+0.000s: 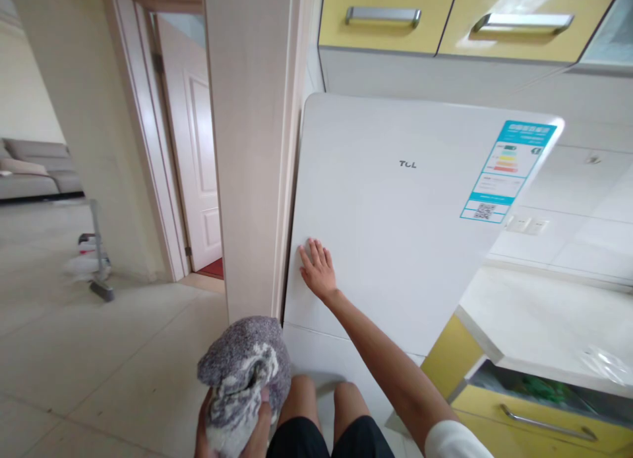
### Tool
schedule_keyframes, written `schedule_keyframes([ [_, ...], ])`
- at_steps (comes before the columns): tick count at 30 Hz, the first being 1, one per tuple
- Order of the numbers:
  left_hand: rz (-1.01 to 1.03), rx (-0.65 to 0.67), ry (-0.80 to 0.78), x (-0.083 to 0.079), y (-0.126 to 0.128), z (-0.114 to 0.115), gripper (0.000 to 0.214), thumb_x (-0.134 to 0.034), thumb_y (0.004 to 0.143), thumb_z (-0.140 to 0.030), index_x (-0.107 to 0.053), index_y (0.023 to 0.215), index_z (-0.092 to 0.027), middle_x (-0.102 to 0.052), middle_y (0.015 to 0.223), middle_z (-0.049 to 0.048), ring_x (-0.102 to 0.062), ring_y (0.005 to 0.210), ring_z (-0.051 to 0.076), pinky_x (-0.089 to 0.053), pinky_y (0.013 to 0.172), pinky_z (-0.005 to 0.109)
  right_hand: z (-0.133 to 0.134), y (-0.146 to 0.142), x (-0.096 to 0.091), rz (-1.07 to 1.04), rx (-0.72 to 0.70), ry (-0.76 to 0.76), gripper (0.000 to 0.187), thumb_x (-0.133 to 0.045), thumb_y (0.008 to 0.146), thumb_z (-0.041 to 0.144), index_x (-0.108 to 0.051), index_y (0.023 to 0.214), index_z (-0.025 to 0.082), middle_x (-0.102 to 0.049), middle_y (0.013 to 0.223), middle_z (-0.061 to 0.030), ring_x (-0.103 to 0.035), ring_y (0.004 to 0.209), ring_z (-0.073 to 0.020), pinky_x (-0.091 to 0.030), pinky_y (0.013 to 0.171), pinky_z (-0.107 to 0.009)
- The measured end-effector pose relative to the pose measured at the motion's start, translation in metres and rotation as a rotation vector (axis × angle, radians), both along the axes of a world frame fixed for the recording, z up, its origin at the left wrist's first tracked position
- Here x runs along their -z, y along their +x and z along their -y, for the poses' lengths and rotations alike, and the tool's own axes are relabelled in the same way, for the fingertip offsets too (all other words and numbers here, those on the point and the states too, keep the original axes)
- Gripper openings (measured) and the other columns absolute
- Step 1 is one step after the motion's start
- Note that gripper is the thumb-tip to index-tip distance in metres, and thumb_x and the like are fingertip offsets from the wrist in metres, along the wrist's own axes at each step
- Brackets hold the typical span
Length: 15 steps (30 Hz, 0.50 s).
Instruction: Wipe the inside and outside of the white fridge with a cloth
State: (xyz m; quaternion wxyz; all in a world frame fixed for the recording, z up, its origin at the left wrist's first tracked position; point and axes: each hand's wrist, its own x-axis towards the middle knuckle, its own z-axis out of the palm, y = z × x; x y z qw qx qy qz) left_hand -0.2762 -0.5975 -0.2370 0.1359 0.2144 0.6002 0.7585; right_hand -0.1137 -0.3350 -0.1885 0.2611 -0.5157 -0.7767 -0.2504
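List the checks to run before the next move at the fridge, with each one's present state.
1. Contact: right hand lies flat, fingers spread, on the door near its left edge: ok.
2. Grip: left hand is closed around the bunched cloth: ok.
3. Seal: whether the door sits fully shut along that edge: cannot tell.
4. Surroundings: drawer at lower right should be shut, but it stands open: not ok.
5. Cloth condition, damp or dry: cannot tell.
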Motion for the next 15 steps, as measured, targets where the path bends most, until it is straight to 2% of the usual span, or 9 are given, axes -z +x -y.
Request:
schedule_keyframes([
  [5, -0.010, 0.169, -0.007, -0.002, -0.001, -0.002, 0.063, -0.092, 0.053, -0.040, -0.072, 0.107, -0.013, -0.077, 0.093, 0.0093, -0.073, 0.075, 0.023, -0.063, 0.070, 0.032, 0.000, -0.001, -0.003, 0.004, -0.009, -0.073, 0.070, -0.057, 0.097, 0.020, -0.031, 0.161, 0.022, -0.015, 0.170, -0.0166, -0.013, 0.160, -0.0275, -0.014, 0.128, -0.054],
  [7, -0.021, 0.206, 0.005, -0.007, 0.005, -0.004, 0.062, -0.090, 0.053, -0.039, -0.071, 0.107, -0.012, -0.078, 0.094, 0.0103, -0.074, 0.077, 0.025, -0.063, 0.072, 0.034, 0.006, -0.002, -0.009, 0.008, -0.014, -0.114, 0.076, -0.062, 0.094, 0.018, -0.028, 0.162, 0.021, -0.010, 0.171, -0.0181, -0.010, 0.160, -0.0283, -0.012, 0.128, -0.055],
  [10, -0.013, 0.227, 0.038, -0.016, 0.018, -0.012, 0.058, -0.087, 0.057, -0.041, -0.072, 0.105, -0.013, -0.078, 0.095, 0.0107, -0.075, 0.079, 0.026, -0.063, 0.071, 0.033, 0.020, 0.001, -0.023, 0.007, -0.075, -0.173, 0.082, -0.072, 0.088, 0.023, -0.034, 0.160, 0.018, -0.005, 0.171, -0.0188, -0.004, 0.160, -0.0321, -0.011, 0.129, -0.055],
  [12, -0.015, 0.273, 0.052, -0.021, 0.027, -0.020, 0.054, -0.086, 0.059, -0.041, -0.072, 0.104, -0.014, -0.078, 0.096, 0.0101, -0.075, 0.083, 0.026, -0.063, 0.075, 0.033, 0.033, 0.009, -0.034, -0.026, -0.165, -0.204, 0.080, -0.072, 0.090, 0.029, -0.035, 0.160, 0.018, -0.011, 0.171, -0.0179, -0.005, 0.160, -0.0317, -0.014, 0.129, -0.054],
  [15, -0.018, 0.330, 0.052, -0.027, 0.039, -0.035, 0.054, -0.084, 0.059, -0.042, -0.072, 0.103, -0.015, -0.079, 0.096, 0.0094, -0.076, 0.086, 0.026, -0.062, 0.078, 0.034, 0.058, 0.030, -0.049, -0.222, -0.321, -0.212, 0.074, -0.060, 0.097, 0.037, -0.030, 0.162, 0.019, -0.027, 0.168, -0.0165, -0.022, 0.158, -0.0261, -0.025, 0.127, -0.051],
])
